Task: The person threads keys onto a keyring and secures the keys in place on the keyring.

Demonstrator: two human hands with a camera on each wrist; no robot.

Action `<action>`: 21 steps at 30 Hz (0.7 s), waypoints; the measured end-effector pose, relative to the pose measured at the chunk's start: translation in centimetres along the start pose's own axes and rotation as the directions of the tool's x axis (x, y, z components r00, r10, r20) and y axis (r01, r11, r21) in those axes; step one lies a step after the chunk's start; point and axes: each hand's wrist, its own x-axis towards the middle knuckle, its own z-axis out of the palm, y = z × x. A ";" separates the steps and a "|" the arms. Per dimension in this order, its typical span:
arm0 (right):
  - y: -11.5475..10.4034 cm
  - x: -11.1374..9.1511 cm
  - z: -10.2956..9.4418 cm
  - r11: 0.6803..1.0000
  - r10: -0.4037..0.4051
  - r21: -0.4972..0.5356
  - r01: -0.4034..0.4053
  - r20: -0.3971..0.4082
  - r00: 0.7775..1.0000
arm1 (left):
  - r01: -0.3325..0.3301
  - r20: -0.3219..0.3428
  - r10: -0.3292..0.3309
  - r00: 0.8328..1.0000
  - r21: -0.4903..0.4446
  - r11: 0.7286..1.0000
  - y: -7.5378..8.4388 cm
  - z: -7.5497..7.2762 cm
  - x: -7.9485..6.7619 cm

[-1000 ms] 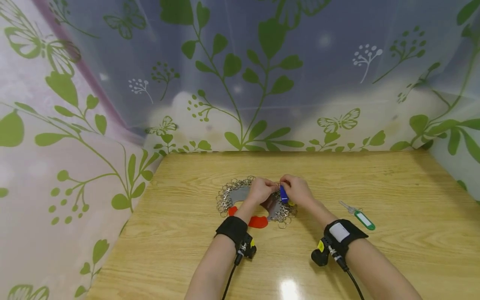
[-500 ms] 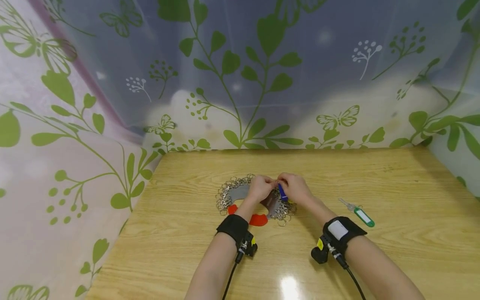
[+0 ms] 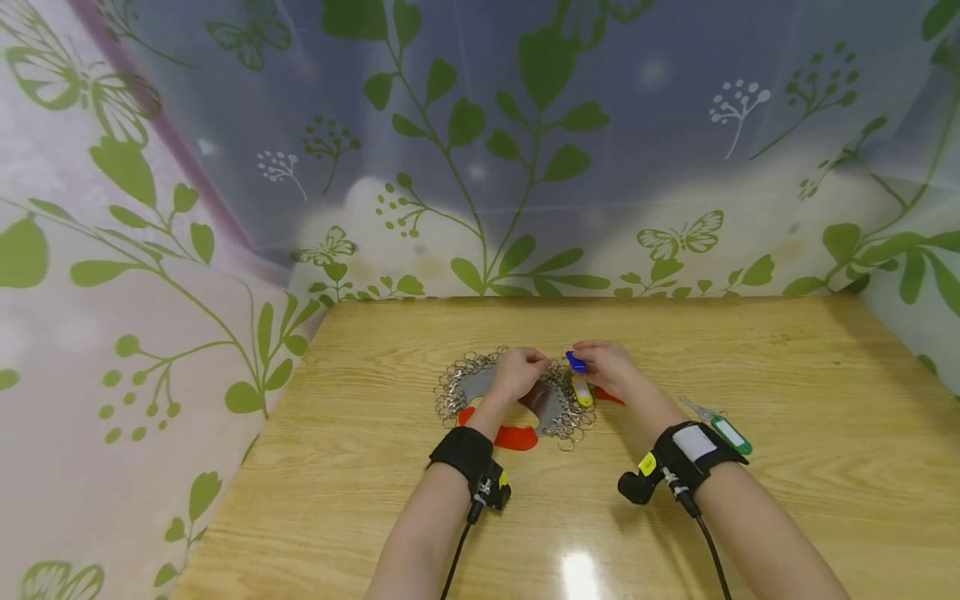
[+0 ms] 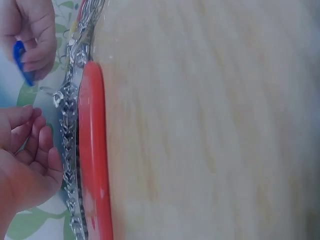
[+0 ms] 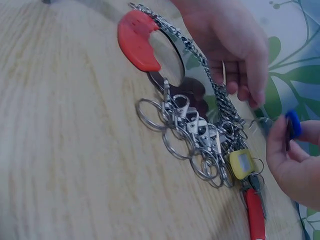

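A ring-shaped metal key holder (image 3: 480, 385) lies on the table, lined with many clips and split rings, and has a red handle (image 3: 516, 438). My right hand (image 3: 609, 367) pinches a blue key tag (image 3: 576, 362) between thumb and fingers, just off the holder's right rim. The left hand (image 3: 517, 372) is over the rim with its fingers loosely bent, thumb near the index fingertip; nothing shows between them. Close to its fingertips, a split ring (image 4: 47, 92) sticks out from the row of clips. A yellow key tag (image 5: 242, 164) and a red key tag (image 5: 256, 214) hang at the right side.
A green key tag (image 3: 731, 434) with a key lies on the wooden table (image 3: 810, 500) to the right, near my right forearm. Behind the table hangs a leaf-patterned curtain (image 3: 480, 167). Cables (image 3: 708, 546) run back from both wrist cameras.
My right hand has drawn away to the right from the left hand, turning the blue key tag. The yellow and red tags now show beneath it. The left hand has hardly moved.
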 end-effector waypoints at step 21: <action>-5.1 -7.2 3.6 0.810 -0.206 -0.586 -0.004 -0.291 0.934 | 0.033 -0.055 -0.034 0.998 -0.014 0.999 -0.7 -0.5 0.2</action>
